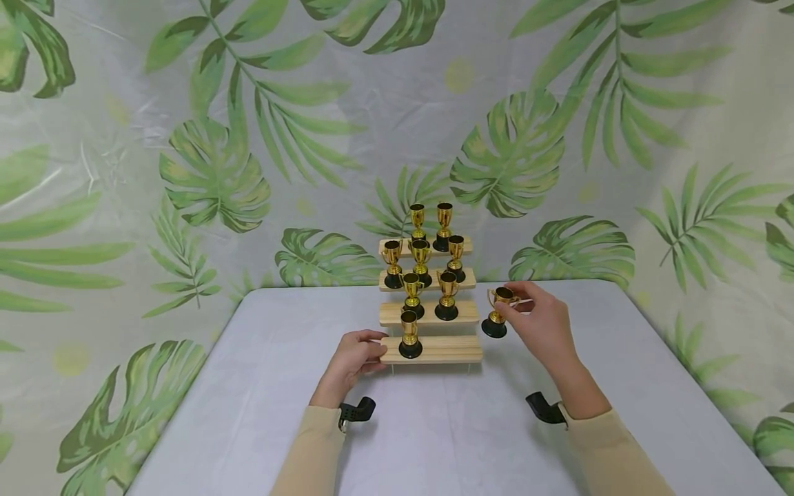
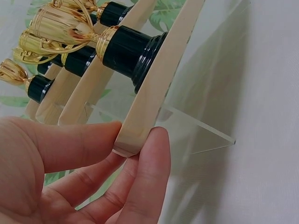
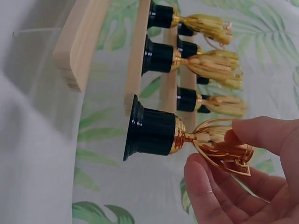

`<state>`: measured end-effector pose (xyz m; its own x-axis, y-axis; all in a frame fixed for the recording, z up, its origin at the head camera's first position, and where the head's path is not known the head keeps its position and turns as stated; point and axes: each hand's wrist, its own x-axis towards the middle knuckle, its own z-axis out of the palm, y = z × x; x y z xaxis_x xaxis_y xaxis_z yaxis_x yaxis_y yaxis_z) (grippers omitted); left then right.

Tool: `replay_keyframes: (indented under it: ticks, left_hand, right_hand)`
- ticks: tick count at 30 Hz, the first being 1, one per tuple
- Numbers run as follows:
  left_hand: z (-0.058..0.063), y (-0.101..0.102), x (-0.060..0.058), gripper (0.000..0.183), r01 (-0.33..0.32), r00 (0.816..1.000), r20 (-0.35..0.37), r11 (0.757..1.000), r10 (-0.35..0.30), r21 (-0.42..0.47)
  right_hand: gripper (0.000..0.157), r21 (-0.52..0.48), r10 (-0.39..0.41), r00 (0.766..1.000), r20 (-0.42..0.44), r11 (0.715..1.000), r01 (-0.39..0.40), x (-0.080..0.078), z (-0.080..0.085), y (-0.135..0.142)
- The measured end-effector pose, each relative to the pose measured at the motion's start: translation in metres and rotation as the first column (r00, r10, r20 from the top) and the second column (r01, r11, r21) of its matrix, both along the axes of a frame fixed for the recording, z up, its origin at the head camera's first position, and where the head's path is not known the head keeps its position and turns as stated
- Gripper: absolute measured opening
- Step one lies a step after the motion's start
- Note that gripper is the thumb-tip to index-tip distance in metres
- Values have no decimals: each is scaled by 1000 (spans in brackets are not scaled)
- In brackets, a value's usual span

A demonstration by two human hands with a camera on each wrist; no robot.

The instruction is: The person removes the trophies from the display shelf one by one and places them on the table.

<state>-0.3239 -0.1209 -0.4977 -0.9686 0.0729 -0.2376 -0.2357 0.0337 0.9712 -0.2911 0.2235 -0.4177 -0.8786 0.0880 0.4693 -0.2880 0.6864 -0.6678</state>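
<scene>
One trophy [image 3: 152, 131] pinched in right fingers [image 3: 202, 189], left fingers [image 2: 156, 170] gripping left edge of lowest board [image 1: 451, 350] (open room at right)

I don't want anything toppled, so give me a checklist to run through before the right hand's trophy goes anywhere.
1. Right hand has a grip on the gold trophy cup: ok, thumb and fingers pinch its cup part.
2. Left hand holds the display stand: ok, it pinches the left end of the lowest wooden tier.
3. Bare space on that tier: ok, to the right of its lone trophy.
4. Trophies on the stand upright: ok, all eight.
5. Clear front support firmly seated on the white table: cannot tell, the pictures don't show how firm the contact is.
</scene>
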Motion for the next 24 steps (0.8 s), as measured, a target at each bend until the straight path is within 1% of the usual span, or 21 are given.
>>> replay_keyframes:
  ticks: [9,16,24]
  left_hand:
    - [-1,-1,0,35,7,1000,-6,1000,-7,3]
    - [-2,-2,-1,36,10,1000,-8,1000,-10,-2]
    - [-4,-2,-3,37,14,1000,-5,1000,-14,-3]
  right_hand:
    - [38,5,-26,1000,9,1000,26,-7,-8,7]
    - [38,-1,-28,997,73,1000,28,-13,-14,11]
    - [37,32,-36,991,128,999,32,-20,-26,19]
